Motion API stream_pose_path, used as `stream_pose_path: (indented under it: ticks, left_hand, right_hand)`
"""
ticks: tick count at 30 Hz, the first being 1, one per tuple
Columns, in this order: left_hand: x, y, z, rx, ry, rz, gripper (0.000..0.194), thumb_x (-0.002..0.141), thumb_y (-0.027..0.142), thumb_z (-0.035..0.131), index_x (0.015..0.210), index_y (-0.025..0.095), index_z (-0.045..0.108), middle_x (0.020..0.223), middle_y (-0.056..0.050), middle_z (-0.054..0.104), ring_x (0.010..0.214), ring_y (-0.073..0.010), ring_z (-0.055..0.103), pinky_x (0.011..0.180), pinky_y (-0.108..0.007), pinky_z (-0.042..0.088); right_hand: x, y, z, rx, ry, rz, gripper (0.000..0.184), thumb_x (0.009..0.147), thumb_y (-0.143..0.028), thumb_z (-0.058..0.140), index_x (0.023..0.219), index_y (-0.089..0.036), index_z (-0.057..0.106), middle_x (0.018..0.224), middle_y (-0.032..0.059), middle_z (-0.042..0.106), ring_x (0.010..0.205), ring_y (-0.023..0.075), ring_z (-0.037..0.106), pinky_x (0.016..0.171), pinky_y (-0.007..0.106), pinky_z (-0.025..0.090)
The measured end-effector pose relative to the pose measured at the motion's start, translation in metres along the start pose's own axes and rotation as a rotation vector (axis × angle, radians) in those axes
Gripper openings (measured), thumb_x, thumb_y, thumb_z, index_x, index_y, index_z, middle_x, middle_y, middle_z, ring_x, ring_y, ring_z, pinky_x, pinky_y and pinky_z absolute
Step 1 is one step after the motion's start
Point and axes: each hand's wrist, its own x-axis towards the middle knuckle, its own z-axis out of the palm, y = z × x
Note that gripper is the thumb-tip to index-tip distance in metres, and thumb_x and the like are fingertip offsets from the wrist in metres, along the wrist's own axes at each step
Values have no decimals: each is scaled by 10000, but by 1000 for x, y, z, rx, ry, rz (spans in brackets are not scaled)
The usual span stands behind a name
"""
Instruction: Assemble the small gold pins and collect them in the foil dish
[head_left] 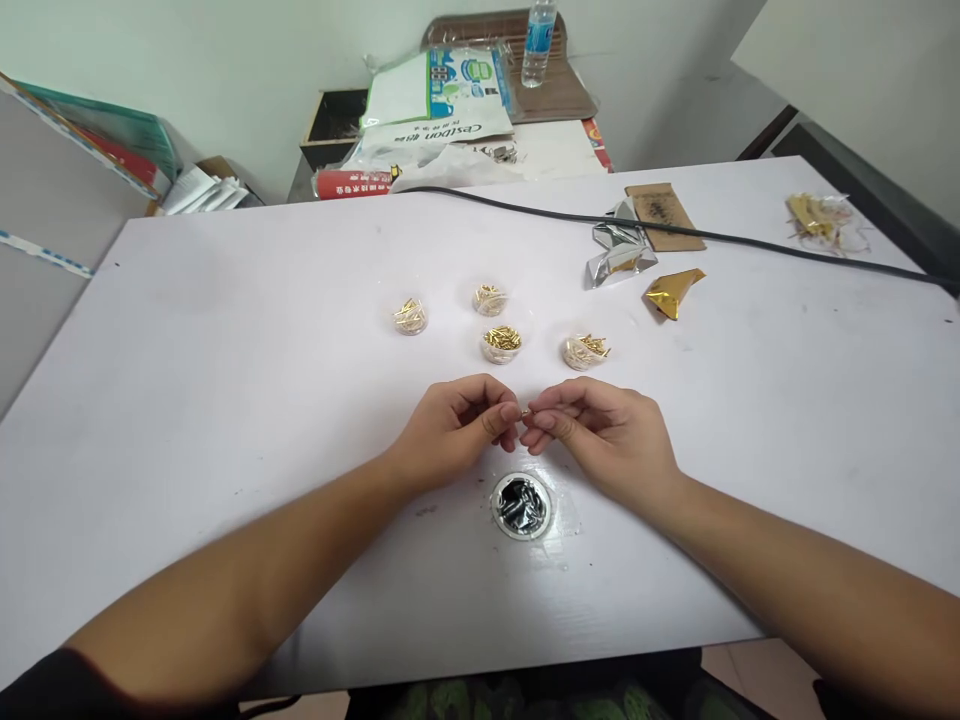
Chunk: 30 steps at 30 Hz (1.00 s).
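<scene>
Fingertip to fingertip, my left hand [469, 425] and my right hand [604, 425] meet over the white table. Between their pinched thumbs and fingers is a tiny gold-coloured metal piece [525, 413]; both hands seem to grip it, one at each end. Its exact shape is mostly hidden by the fingers. Just beyond the hands stand small clear cups of gold-coloured metal pins: a left cup [410, 318], a back cup [490, 299], a middle cup [502, 345] and a right cup [585, 351]. Nearer to me, a round grommet hole [521, 507] in the tabletop shows shiny black material inside.
A black cable [525, 212] crosses the back of the white table [187, 400]. Silver foil [621, 255], brown cardboard [666, 217], gold foil [673, 294] and a clear bag of gold pieces [821, 222] lie at the right. Behind the table stands a water bottle [538, 45].
</scene>
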Motion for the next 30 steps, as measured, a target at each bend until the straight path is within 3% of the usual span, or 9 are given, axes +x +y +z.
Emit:
stream_pose_path:
  ticks: [8, 16, 19, 24, 30]
  left_hand:
    - [1, 0, 1, 9, -96, 53, 382, 938, 470, 586, 743, 142, 570, 683, -39, 653, 662, -120, 598, 668, -265, 504]
    - [1, 3, 5, -141, -132, 39, 382, 901, 479, 644, 741, 139, 572, 688, -29, 654, 681, -126, 634, 661, -259, 506]
    - [2, 0, 5, -201, -123, 11, 385, 895, 486, 652, 744, 139, 578, 682, -29, 659, 669, -122, 631, 659, -254, 498]
    - [4, -5, 4, -277, -98, 20, 370, 925, 460, 624, 743, 139, 589, 725, -45, 683, 712, -122, 637, 703, -256, 496]
    - [4, -7, 3, -177, -11, 34, 363, 903, 476, 646, 771, 140, 617, 749, -42, 682, 722, -125, 624, 725, -269, 514]
  right_hand:
    - [-1, 4, 2, -53, -13, -88, 206, 939, -316, 642, 794, -183, 580, 625, 10, 709, 528, 123, 680, 510, 245, 596]
    - [-3, 5, 7, -192, 22, -186, 196, 980, -303, 579, 814, -207, 538, 626, -9, 666, 535, 121, 652, 498, 253, 550]
    - [-3, 5, 7, -278, 30, -247, 149, 979, -221, 561, 831, -217, 547, 657, -10, 675, 562, 125, 657, 526, 267, 552]
    - [0, 7, 4, -453, 105, -467, 118, 910, -138, 631, 829, -215, 595, 706, 0, 668, 620, 133, 647, 554, 273, 536]
    - [5, 5, -2, -520, 39, -455, 110, 910, -140, 639, 843, -224, 657, 745, 5, 728, 653, 148, 683, 583, 289, 558]
